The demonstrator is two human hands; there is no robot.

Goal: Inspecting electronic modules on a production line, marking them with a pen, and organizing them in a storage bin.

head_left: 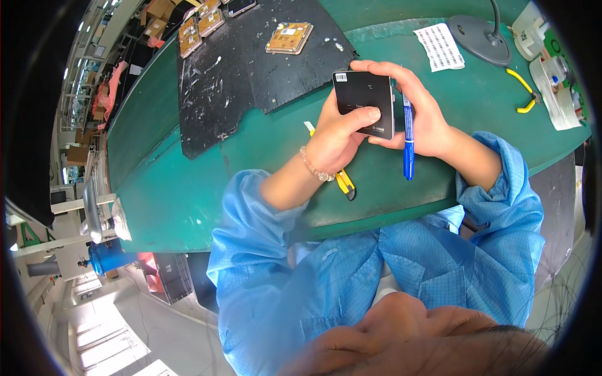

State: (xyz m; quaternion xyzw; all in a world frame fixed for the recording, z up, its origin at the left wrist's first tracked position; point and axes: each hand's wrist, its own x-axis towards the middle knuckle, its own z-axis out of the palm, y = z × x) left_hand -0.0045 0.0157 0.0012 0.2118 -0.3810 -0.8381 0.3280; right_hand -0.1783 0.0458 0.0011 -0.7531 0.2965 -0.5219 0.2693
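A flat black device with a glossy face [360, 94] is held up over the green table between my two hands. My left hand [342, 131] grips its left side, the thumb lying across the lower part of the face. From the right, my right hand [420, 113] closes round the device's edge, with fingers over the top corner and under the bottom corner. A blue marker pen [409, 141] is also in my right hand, pointing down along the palm. Partly behind my left wrist, a yellow utility knife [345, 183] lies on the table.
On the black mat [232, 81] lies an orange-brown square unit [289, 37], with several similar ones at its far left. A sheet of labels [439, 47] lies beside the grey round stand base [480, 41]. Yellow-handled cutters [525, 91] and a tape roll [555, 94] are at the right.
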